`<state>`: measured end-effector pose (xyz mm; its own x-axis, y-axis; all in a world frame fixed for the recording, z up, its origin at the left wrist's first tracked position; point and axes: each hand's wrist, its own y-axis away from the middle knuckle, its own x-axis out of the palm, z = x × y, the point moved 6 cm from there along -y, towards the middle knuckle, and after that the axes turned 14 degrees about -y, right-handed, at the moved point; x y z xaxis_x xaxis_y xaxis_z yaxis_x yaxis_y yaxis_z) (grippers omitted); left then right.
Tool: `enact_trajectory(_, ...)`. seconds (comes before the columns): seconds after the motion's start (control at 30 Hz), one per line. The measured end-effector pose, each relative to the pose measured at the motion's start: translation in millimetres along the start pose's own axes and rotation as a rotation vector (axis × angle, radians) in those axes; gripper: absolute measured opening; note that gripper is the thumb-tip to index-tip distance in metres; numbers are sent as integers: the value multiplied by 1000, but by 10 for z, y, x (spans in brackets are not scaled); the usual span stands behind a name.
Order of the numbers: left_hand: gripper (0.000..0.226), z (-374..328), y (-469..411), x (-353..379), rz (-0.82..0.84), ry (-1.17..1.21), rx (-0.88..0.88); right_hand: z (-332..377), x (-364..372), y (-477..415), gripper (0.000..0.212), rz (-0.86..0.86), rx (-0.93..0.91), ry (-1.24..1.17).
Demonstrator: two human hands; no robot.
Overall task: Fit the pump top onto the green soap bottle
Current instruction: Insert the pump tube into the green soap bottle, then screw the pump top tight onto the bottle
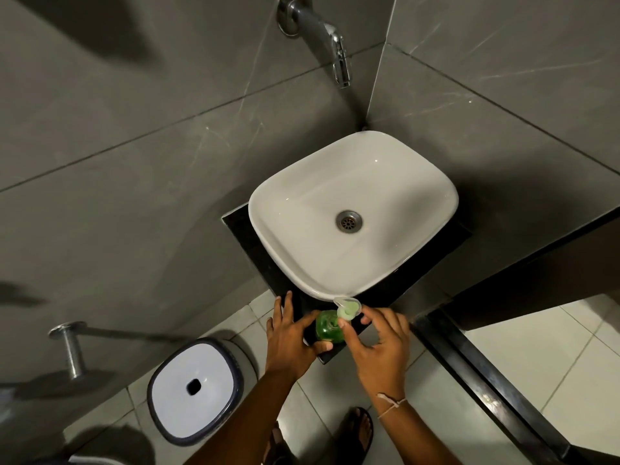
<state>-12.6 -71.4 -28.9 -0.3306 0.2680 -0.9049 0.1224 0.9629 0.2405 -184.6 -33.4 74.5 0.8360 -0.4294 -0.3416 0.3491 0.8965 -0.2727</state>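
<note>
The green soap bottle [328, 326] stands on the near corner of the black counter [241, 226], just in front of the white basin. My left hand [291, 333] wraps its left side, thumb under the bottle's near edge. The pale green pump top [348, 307] sits over the bottle's neck, its spout pointing left toward the basin rim. My right hand [375, 340] pinches the pump top between thumb and forefinger, with the other fingers spread. Whether the pump is seated on the neck is hidden from above.
The white basin [268, 209] with a metal drain fills the counter. A chrome tap [335, 45] juts from the grey wall above it. A white-lidded bin [196, 385] stands on the tiled floor at the left. My sandalled feet are below.
</note>
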Motion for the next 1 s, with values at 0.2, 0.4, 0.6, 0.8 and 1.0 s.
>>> enact_trajectory(0.2,72,7,0,0,-13,6,14,-198,195,72,36,93,55,56)
enact_trajectory(0.4,72,14,-1,24,6,-2,16,-333,206,158,32,101,81,124)
enact_trajectory(0.6,71,15,11,39,-20,10,12,-339,252,118,32,107,132,197)
enact_trajectory(0.8,68,14,11,18,-37,24,14,-357,299,157,48,128,183,168)
enact_trajectory(1.0,69,5,7,20,-22,-9,13,-406,302,109,31,86,243,82)
